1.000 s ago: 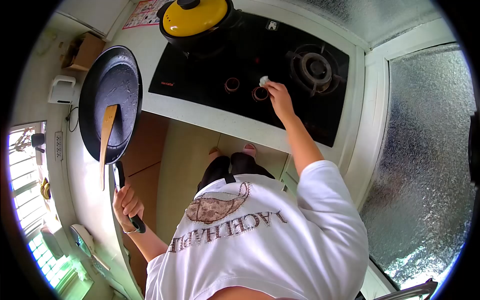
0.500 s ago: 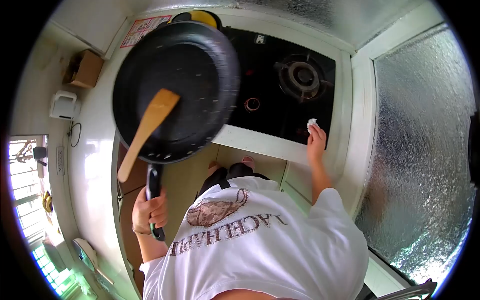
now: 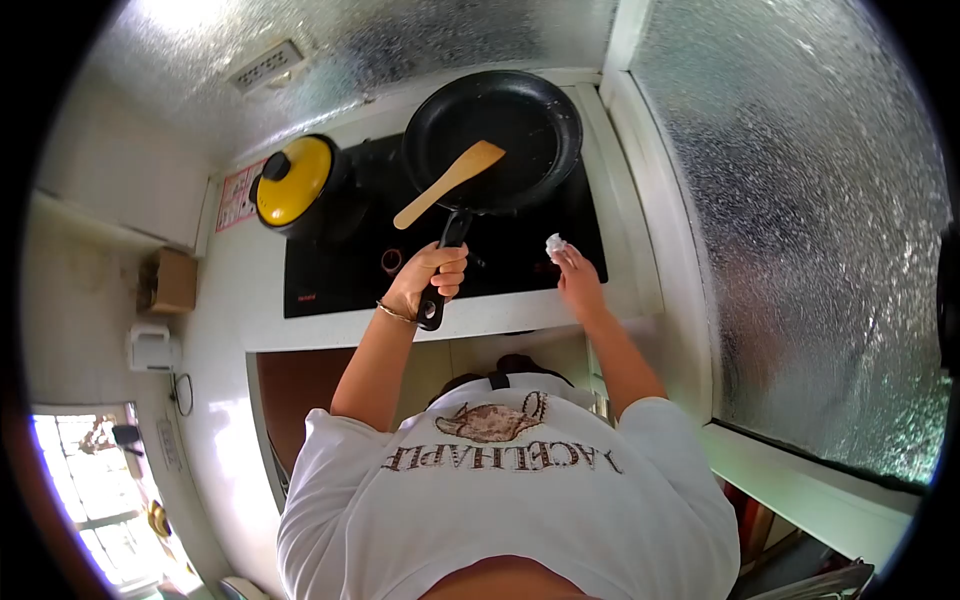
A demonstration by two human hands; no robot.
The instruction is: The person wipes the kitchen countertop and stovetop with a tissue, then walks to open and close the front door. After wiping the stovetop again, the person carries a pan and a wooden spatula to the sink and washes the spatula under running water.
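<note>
My left hand [image 3: 430, 282] is wrapped round the black handle of a frying pan [image 3: 520, 125], which is over the right burner of the black glass cooktop [image 3: 345, 270]. A wooden spatula [image 3: 455, 182] lies across the pan, its handle sticking out over the near left rim. Whether the pan touches the burner cannot be seen. My right hand [image 3: 578, 275] pinches a crumpled white tissue [image 3: 555, 245] above the cooktop's front right corner. The right burner is hidden by the pan.
A pot with a yellow lid [image 3: 295, 182] stands at the cooktop's left end. A cardboard box [image 3: 170, 281] and a white appliance [image 3: 151, 348] are farther left. Textured glass [image 3: 800, 220] borders the right side, with more behind the cooktop. A printed sheet lies beside the pot.
The pan and spatula have moved with my left hand from the left to over the right burner. My right hand has carried the tissue from the burner knobs to the front right corner.
</note>
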